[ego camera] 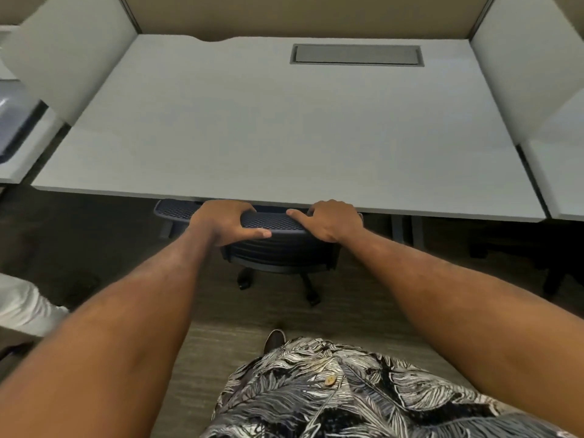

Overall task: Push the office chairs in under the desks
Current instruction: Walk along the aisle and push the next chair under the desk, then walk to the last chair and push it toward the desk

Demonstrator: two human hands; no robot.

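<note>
Setting: office cubicle, pale desk [268, 128] walled by partition panels [72, 55], wood-look floor [104, 235] below.
Left hand: left hand [226, 223] is closed over the top edge of the chair backrest [278, 223], fingers curled over the front, thumb laid along the back face.
Right hand: right hand [331, 220] is clamped on the same edge, further along; index finger lies flat across the mesh, remaining fingers wrapped over the far side.
Grip logic: hands are spaced apart on the rim, probably so the chair is steered straight and not swivelled on its base.
Arms: both are stretched nearly straight ahead, suggesting the push is close to its end.
Chair: office chair [281, 251] sits at the desk's front edge, backrest top touching or just beside it; which cannot be told. Seat is hidden under the desktop. One armrest [175, 210] shows left of the hands, partly under the edge. Two castors [245, 281] remain out on the floor.
Desk surface: bare apart from a closed cable hatch [356, 54] near the back.
Progress: this chair is judged essentially in; only release is left.
Risk: fingers curled over the rim could be pinched against the desk edge if pushed further.
Neighbours: another chair base is dimly visible under the adjoining desk [565, 181] on the right; details too dark.
</note>
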